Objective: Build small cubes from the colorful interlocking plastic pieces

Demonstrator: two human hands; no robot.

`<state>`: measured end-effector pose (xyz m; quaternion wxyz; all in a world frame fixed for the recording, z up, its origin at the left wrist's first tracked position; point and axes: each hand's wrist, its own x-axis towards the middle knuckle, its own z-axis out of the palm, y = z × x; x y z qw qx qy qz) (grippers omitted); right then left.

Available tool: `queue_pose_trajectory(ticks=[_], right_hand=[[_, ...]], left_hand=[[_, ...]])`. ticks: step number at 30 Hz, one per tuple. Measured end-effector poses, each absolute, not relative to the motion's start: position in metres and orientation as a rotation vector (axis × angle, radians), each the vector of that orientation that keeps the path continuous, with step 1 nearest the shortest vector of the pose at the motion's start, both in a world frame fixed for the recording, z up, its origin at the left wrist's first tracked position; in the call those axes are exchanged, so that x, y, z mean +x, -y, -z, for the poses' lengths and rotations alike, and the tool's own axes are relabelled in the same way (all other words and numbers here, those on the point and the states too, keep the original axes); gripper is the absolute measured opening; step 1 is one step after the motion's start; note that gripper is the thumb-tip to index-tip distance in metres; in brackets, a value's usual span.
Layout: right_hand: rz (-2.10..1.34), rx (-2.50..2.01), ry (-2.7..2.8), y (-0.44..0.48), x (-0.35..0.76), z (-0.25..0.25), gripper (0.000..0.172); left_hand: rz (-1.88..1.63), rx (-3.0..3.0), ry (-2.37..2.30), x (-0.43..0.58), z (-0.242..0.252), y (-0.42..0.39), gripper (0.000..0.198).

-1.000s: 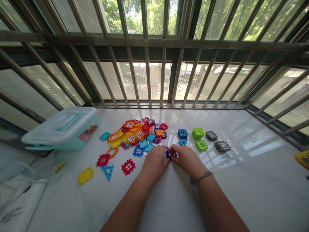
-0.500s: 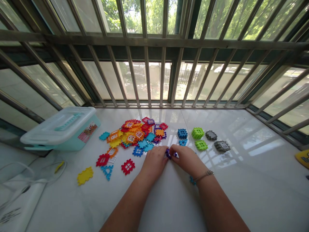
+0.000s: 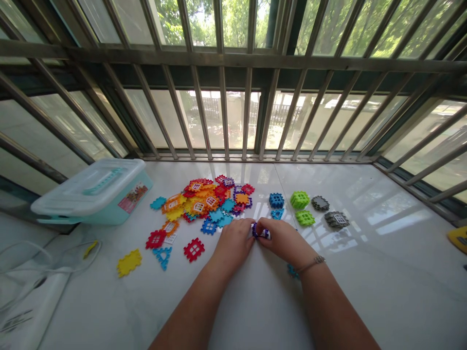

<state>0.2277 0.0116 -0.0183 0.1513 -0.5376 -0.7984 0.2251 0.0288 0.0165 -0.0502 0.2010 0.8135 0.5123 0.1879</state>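
My left hand (image 3: pixel 233 244) and my right hand (image 3: pixel 282 240) meet at the middle of a white ledge (image 3: pixel 365 272), fingers pinched together on small purple interlocking tiles (image 3: pixel 260 231). A heap of colourful plastic tiles (image 3: pixel 207 200) lies just beyond my left hand. Past my right hand sit a blue stack (image 3: pixel 276 200), a blue triangle (image 3: pixel 277 213), two green stacks (image 3: pixel 299 200) and two grey stacks (image 3: pixel 336 219). A blue piece (image 3: pixel 292 271) peeks out under my right wrist, which wears a thin bracelet.
A teal storage box with a white lid (image 3: pixel 95 192) stands at the left. Loose tiles lie in front of it: a yellow one (image 3: pixel 129 262), red ones (image 3: pixel 193 249) and a blue triangle (image 3: pixel 162 255). White cables (image 3: pixel 44 265) lie at far left. Barred windows (image 3: pixel 233 116) close the ledge.
Both hands stay pinched on the purple tiles and have shifted only slightly. The camera has tipped a little.
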Motion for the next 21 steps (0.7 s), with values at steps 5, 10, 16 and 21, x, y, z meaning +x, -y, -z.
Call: queue_pose_trajectory(ticks=[5,10,16,21], right_hand=[[-0.551,-1.589,2.302,-0.0127,0.2326,0.0222,0.025],[-0.533,-1.636,2.263,-0.0124,0.2376,0.0253,0.042],[-0.582,-1.673,2.257,-0.0124,0.2362,0.0233,0.041],[-0.597,-1.672,2.257,-0.0112,0.2349,0.0198,0.039]], left_hand=[[-0.529,2.279,-1.425,0.0279,0.0511,-0.0169,0.042],[-0.531,2.279,-1.406,0.0283,0.0505,-0.0164,0.046],[-0.522,2.279,-1.399,0.0289,0.0488,-0.0158,0.045],[-0.51,2.272,-1.402,0.0294,0.0472,-0.016,0.043]])
